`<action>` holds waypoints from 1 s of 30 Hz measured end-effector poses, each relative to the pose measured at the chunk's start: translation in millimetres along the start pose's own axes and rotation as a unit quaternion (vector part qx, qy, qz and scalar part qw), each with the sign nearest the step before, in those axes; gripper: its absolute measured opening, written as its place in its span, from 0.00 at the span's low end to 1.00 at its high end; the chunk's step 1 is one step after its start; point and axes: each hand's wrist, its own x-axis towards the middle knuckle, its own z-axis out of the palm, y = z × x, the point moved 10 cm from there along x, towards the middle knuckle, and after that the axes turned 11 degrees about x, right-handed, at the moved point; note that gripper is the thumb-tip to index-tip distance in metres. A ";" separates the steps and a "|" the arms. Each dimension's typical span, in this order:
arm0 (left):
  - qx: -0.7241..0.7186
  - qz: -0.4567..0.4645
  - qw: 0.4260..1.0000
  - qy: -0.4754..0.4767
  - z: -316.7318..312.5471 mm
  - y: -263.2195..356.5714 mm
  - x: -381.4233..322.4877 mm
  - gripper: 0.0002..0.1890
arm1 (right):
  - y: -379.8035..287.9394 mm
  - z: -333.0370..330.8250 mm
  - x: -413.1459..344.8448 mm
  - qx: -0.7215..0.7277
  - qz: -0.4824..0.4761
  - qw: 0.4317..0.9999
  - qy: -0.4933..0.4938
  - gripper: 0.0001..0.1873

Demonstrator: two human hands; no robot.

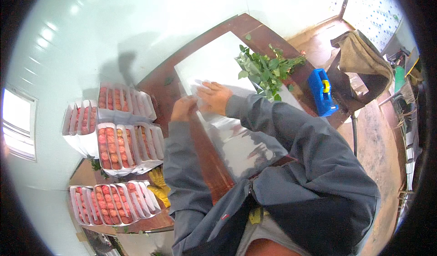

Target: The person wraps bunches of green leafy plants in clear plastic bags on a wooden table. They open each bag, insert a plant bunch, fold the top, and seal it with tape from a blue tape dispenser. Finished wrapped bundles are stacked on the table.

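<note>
My right hand lies with fingers spread and palm down on white wrapping paper on a reddish-brown table. Just beside it, my left hand is at the sheet's left edge; its fingertips are partly hidden, so its grip cannot be made out. Clear plastic film covers the lower part of the paper, nearer my body. Green leafy rose stems lie to the right on the paper and table, their leaves towards the sheet and their stems pointing away from it.
A blue tape dispenser with yellow tape stands at the table's right. Several white-wrapped bundles of pink-orange roses stand at the left, with another bundle nearer. Yellow gloves lie beside them. Brown cloth hangs at the right.
</note>
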 end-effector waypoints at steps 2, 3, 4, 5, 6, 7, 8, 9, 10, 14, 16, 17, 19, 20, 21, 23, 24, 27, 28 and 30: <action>-0.016 -0.052 0.998 0.017 -5.9 -3.2 -6.2 0.11 | -0.8 23.4 -17.1 -0.019 0.010 0.999 -0.041 0.27; -0.027 -0.080 0.996 0.028 -9.1 -8.0 -12.0 0.11 | -4.2 23.8 -28.7 0.010 0.021 0.999 -0.035 0.27; 0.005 -0.037 0.997 0.070 -14.5 3.7 -16.3 0.10 | -2.5 18.4 -44.5 0.034 0.030 0.999 -0.031 0.27; 0.038 0.007 0.993 0.110 -18.4 15.1 -23.5 0.10 | 4.3 11.9 -56.8 0.058 0.039 0.997 -0.026 0.27; 0.072 0.048 0.985 0.148 -16.2 30.4 -32.7 0.09 | 12.1 5.1 -66.7 0.061 0.034 0.997 -0.022 0.27; 0.190 0.097 0.938 0.275 -22.1 58.3 -48.6 0.13 | 24.1 0.0 -75.4 0.063 0.030 0.997 -0.018 0.28; 0.302 0.145 0.858 0.388 -13.4 93.6 -69.1 0.16 | 38.0 -4.0 -82.5 0.064 0.028 0.997 -0.013 0.28; 0.402 0.193 0.752 0.485 8.5 132.8 -91.0 0.20 | 60.4 -7.1 -88.7 0.059 0.046 0.997 -0.012 0.28; 0.468 0.162 0.746 0.444 36.6 157.8 -84.7 0.30 | 88.5 -6.1 -91.3 0.029 0.104 0.993 -0.053 0.28; 0.672 0.266 0.649 0.235 121.4 172.3 -40.3 0.28 | 137.1 -25.3 -66.9 -0.021 0.202 0.976 -0.078 0.29; 0.658 0.285 0.675 0.176 150.0 159.2 -19.2 0.26 | 128.6 -44.8 -49.8 -0.016 0.157 0.986 -0.047 0.29; 0.662 0.272 0.678 0.167 153.3 154.2 -8.9 0.22 | 125.5 -53.2 -45.2 -0.018 0.136 0.990 -0.033 0.30; 0.667 0.245 0.688 0.148 160.8 140.2 8.8 0.14 | 107.0 -48.0 -56.1 0.031 0.090 0.994 -0.051 0.31; 0.661 0.295 0.669 0.168 163.8 139.9 5.8 0.05 | 95.3 -37.5 -65.4 0.064 0.074 0.992 -0.076 0.31; 0.647 0.311 0.677 0.162 168.0 141.2 3.2 0.05 | 87.4 -28.0 -76.8 0.095 0.062 0.989 -0.099 0.32; 0.618 0.341 0.692 0.151 173.6 142.6 -3.9 0.05 | 96.9 -19.3 -92.1 0.087 0.099 0.986 -0.101 0.33; 0.624 0.359 0.678 0.147 178.0 143.0 -8.9 0.05 | 100.3 -15.9 -93.3 0.086 0.108 0.986 -0.097 0.34; 0.643 0.391 0.642 0.146 190.1 137.4 -19.7 0.07 | 115.5 -1.6 -95.0 0.084 0.137 0.981 -0.112 0.38; 0.652 0.386 0.635 0.154 191.2 133.1 -20.2 0.07 | 119.8 3.8 -94.0 0.097 0.144 0.978 -0.116 0.39; 0.664 0.375 0.627 0.156 189.8 126.7 -21.7 0.06 | 116.7 1.8 -87.4 0.099 0.147 0.980 -0.088 0.39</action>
